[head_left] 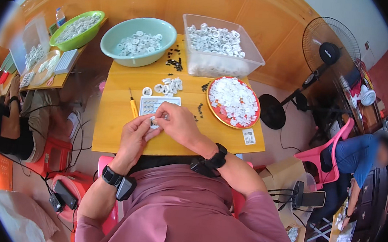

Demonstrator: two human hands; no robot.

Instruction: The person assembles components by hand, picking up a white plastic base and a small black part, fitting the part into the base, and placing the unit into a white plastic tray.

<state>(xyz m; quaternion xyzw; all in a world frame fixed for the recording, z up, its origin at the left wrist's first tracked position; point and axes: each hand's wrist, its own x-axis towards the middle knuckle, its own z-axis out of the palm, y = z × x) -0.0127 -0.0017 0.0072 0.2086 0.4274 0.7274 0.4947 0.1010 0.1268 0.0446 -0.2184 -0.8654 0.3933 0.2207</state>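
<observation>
Both hands pinch a small white ring over the bench.
Left hand (pixel 135 136) and right hand (pixel 177 124) seemingly close fingertips on the ring (pixel 154 125), just below the tray (pixel 158 104).

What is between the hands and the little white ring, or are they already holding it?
Nothing visible is in the way. The left hand and the right hand both pinch the small white plastic ring directly, just above the yellow wooden table, beside the white grid tray.

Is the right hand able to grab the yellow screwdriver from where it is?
Probably yes. The yellow screwdriver lies bare on the table, just past the left hand, but the right hand is busy pinching a small white ring.
</observation>
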